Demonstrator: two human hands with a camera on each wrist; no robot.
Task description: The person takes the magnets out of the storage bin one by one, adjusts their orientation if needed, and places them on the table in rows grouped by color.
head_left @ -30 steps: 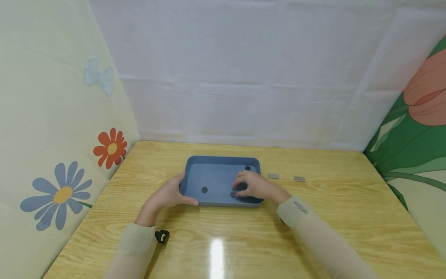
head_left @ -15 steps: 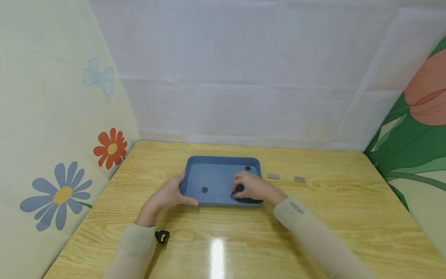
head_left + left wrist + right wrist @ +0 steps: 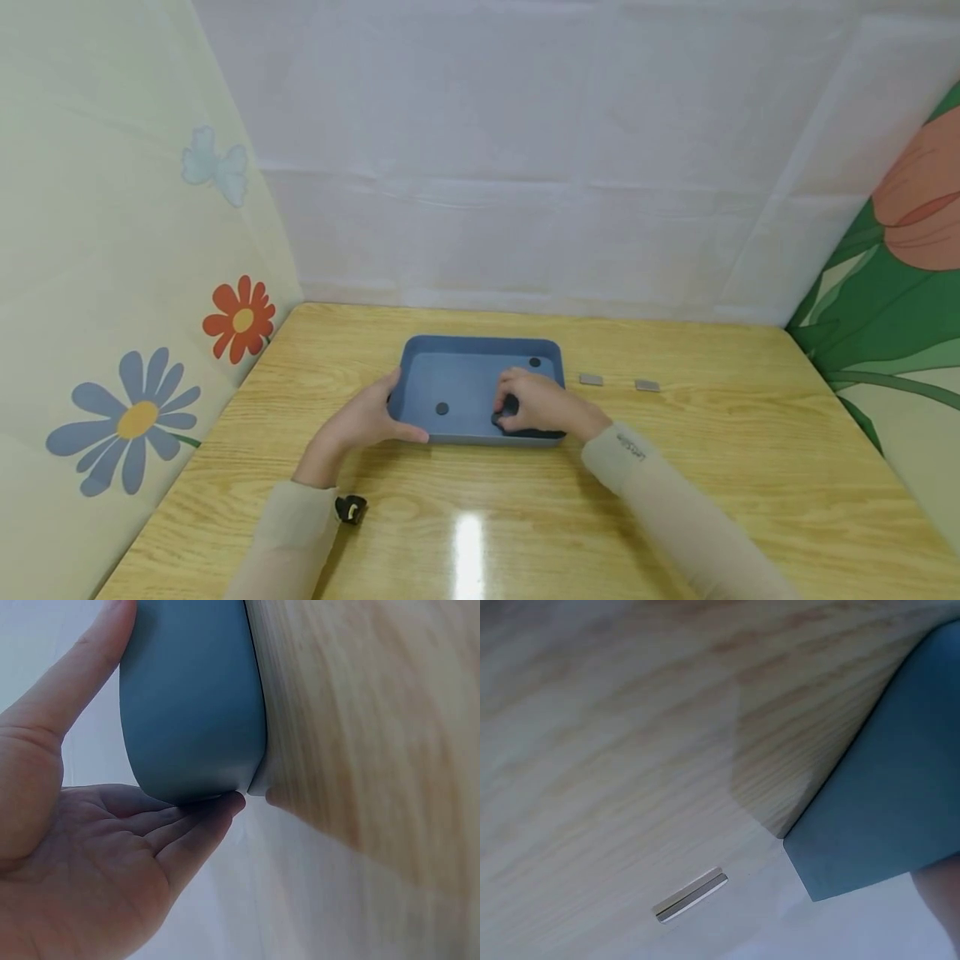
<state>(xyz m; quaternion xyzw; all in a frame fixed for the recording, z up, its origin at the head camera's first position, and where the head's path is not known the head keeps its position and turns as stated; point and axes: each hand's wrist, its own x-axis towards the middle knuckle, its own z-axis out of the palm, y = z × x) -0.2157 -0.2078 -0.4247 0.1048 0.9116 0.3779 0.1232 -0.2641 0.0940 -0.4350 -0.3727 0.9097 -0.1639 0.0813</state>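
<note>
A shallow blue rectangular tray (image 3: pixel 465 367) stands on the wooden table in the head view. My left hand (image 3: pixel 367 414) grips its left end, thumb along the front rim and fingers round the side; the left wrist view shows the fingertips under the tray's rounded corner (image 3: pixel 195 712). Inside the tray, my right hand (image 3: pixel 540 402) pinches a small dark disc (image 3: pixel 497 419) near the front wall, partly hidden by the fingers. A second dark disc (image 3: pixel 442 408) lies left of the right hand, and a third disc (image 3: pixel 535 362) near the back right corner.
Two small grey rectangular pieces lie right of the tray: a nearer piece (image 3: pixel 591 379) and a farther piece (image 3: pixel 647 386). The right wrist view shows one thin metallic piece (image 3: pixel 691 895) beside the tray. A white cloth wall (image 3: pixel 525 208) rises behind the table.
My right hand has lowered onto the front disc, pinched it and shifted slightly left with it. The left hand still holds the tray in place.
</note>
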